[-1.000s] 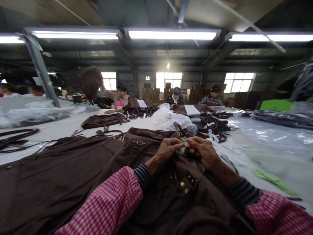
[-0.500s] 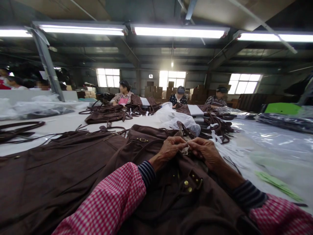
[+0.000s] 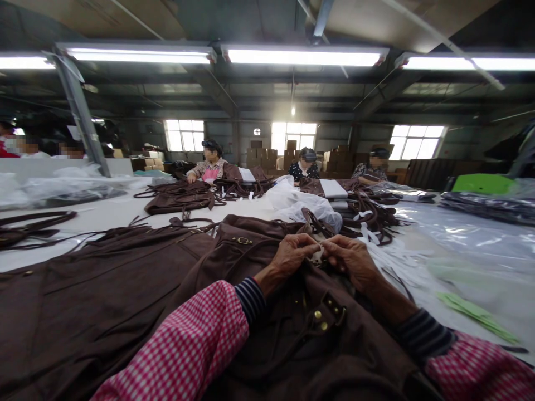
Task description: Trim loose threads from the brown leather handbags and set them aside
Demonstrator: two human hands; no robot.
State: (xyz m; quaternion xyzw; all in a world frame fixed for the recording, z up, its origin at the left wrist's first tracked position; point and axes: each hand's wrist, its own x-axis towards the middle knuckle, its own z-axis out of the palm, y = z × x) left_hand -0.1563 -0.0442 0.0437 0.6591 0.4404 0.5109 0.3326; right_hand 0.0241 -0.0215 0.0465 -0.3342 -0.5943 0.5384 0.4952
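A dark brown bag [image 3: 267, 312] with brass rivets and small buckles lies right in front of me. Over its far edge my left hand [image 3: 293, 253] and my right hand [image 3: 348, 259] meet, thumbs and forefingers pinched close together. Between the fingertips is a small whitish piece [image 3: 320, 253], too small and too covered to name. A metal fitting of the bag shows just below it, partly hidden. Another brown bag [image 3: 104, 284] lies flat to the left, its edge against the first one.
Brown bags with straps [image 3: 179, 197] lie farther back on the white table [image 3: 121, 209]. Crumpled white plastic [image 3: 301, 203] lies beyond my hands. Clear plastic sheets [image 3: 472, 234] and light green strips [image 3: 476, 316] are at the right. Several people sit across the table.
My hands stay pinched together at the same spot, with only a slight shift of the fingers. The person at the far left of the table has moved an arm a little.
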